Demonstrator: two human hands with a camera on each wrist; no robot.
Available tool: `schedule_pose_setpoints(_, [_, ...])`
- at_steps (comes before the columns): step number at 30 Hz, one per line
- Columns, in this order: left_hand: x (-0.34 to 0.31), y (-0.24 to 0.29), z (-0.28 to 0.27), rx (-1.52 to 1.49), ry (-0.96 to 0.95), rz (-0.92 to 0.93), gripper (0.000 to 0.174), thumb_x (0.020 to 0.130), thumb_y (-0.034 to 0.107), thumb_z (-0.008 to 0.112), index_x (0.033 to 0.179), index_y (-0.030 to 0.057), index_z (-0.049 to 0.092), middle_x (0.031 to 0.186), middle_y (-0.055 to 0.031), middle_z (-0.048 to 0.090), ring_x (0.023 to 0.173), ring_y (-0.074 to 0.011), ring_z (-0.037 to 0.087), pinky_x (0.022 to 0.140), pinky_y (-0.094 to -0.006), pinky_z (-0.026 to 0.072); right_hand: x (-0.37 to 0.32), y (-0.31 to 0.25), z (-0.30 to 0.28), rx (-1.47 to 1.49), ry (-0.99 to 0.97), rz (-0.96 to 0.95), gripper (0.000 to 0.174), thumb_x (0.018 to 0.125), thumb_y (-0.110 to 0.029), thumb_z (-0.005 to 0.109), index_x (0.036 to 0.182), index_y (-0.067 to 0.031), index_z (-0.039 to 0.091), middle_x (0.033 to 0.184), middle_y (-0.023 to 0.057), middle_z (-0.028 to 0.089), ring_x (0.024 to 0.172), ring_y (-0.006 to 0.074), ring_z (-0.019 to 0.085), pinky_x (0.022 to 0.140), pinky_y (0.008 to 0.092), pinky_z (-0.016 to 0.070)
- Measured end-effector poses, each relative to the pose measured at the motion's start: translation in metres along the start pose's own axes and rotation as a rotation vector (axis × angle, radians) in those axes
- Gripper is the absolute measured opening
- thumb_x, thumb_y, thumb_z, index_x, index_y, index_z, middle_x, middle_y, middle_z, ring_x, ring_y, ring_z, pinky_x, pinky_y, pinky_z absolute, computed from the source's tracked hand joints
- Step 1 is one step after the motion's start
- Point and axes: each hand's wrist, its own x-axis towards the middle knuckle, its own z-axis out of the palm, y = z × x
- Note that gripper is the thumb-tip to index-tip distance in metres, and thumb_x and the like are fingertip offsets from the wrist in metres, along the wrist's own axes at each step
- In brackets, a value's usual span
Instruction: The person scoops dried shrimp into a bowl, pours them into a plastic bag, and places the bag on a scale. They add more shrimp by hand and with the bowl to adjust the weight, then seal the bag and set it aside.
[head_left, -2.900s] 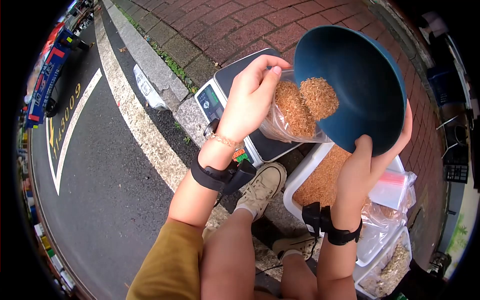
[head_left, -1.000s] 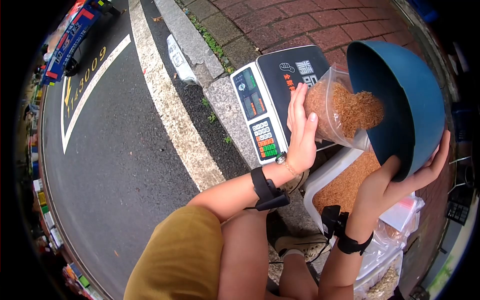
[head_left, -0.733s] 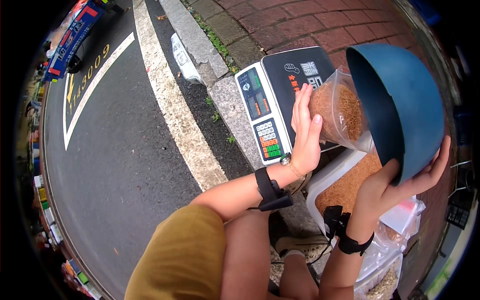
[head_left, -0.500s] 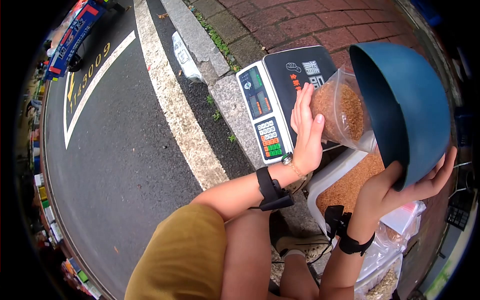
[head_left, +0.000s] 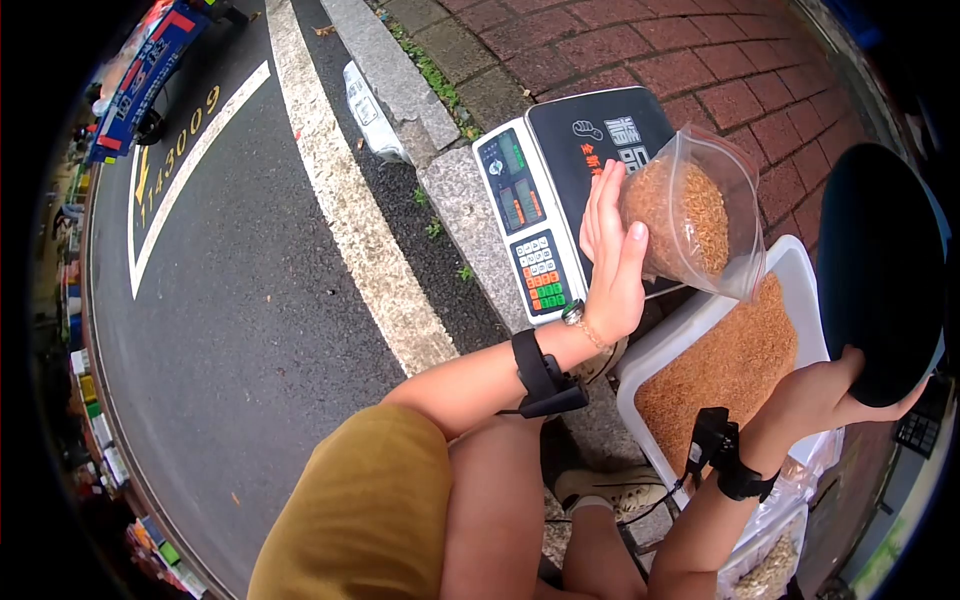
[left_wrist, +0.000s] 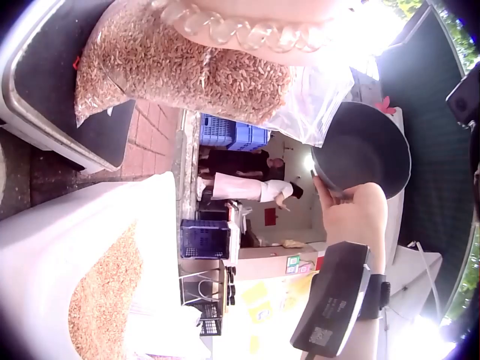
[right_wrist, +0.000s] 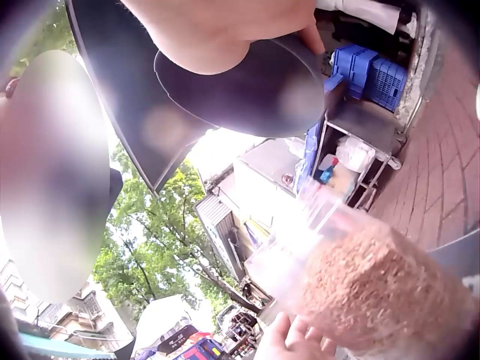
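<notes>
In the head view my left hand (head_left: pixel 612 265) lies with fairly straight fingers against the side of a clear zip bag (head_left: pixel 745 215). The bag is well filled with reddish-brown, rice-like grain (head_left: pixel 708 225), its mouth gaping to the right. Beneath it is an electronic scale (head_left: pixel 590 150) with a black platform and a keypad. My right hand (head_left: pixel 815 400) grips the rim of a dark blue bowl (head_left: pixel 885 260), held apart from the bag at the right. In the left wrist view the bowl (left_wrist: pixel 364 146) shows a bare inside. The right wrist view shows the bag (right_wrist: pixel 375 285) from its far side.
Right of the scale, a white tub (head_left: pixel 630 385) holds more of the grain. Near it lie clear plastic bags (head_left: pixel 790 490) and a smaller container of pale flakes (head_left: pixel 765 575). A kerb (head_left: pixel 460 200) separates the road from the brick pavement. Two people stand in the left wrist view's background.
Grain poured from the tilted bowl into the bag, then the bowl swung right and down, away from it. My left hand earlier held the bag's edge; now it rests along its side.
</notes>
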Motion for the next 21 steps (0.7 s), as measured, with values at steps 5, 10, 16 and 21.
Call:
schedule_pose_setpoints(5, [0.002, 0.020, -0.008, -0.025, 0.014, 0.047, 0.063, 0.102, 0.041, 0.028, 0.151, 0.0027, 0.021, 0.157, -0.0168, 0.020, 0.147, -0.0322, 0.012, 0.117, -0.0432, 0.0044, 0.017, 0.094, -0.021, 0.171, 0.013, 0.458, 0.067, 0.079, 0.006, 0.045, 0.143, -0.0016, 0.028, 0.132, 0.0218, 0.047, 0.112, 0.0326, 0.055, 0.094, 0.0403, 0.0485])
schedule_pose_setpoints(10, [0.004, 0.024, -0.009, -0.044, 0.023, 0.071, 0.062, 0.101, 0.037, 0.031, 0.151, 0.0022, 0.020, 0.158, -0.0167, 0.020, 0.147, -0.0326, 0.013, 0.117, -0.0429, 0.0056, -0.045, 0.181, -0.052, 0.159, -0.056, 0.640, 0.067, 0.078, 0.013, 0.037, 0.143, -0.0001, 0.028, 0.141, 0.0238, 0.035, 0.124, 0.0317, 0.046, 0.102, 0.0411, 0.0423])
schedule_pose_setpoints(16, [0.006, 0.019, -0.009, -0.041, 0.022, 0.122, 0.062, 0.102, 0.036, 0.031, 0.150, -0.0005, 0.021, 0.155, -0.0194, 0.023, 0.144, -0.0329, 0.020, 0.117, -0.0417, 0.0111, -0.117, 0.297, -0.076, -0.375, -0.298, 0.246, 0.061, 0.078, 0.016, 0.045, 0.137, 0.0091, 0.033, 0.135, 0.0271, 0.041, 0.125, 0.0403, 0.041, 0.111, 0.0464, 0.0263])
schedule_pose_setpoints(21, [0.011, 0.016, -0.002, -0.204, 0.050, 0.032, 0.065, 0.101, 0.042, 0.035, 0.149, 0.0002, 0.024, 0.155, -0.0167, 0.024, 0.145, -0.0280, 0.018, 0.118, -0.0398, 0.0100, -0.119, 0.257, -0.052, -0.362, -0.593, 0.218, 0.074, 0.069, 0.017, 0.042, 0.141, 0.0040, 0.030, 0.130, 0.0328, 0.035, 0.124, 0.0502, 0.036, 0.108, 0.0505, 0.0289])
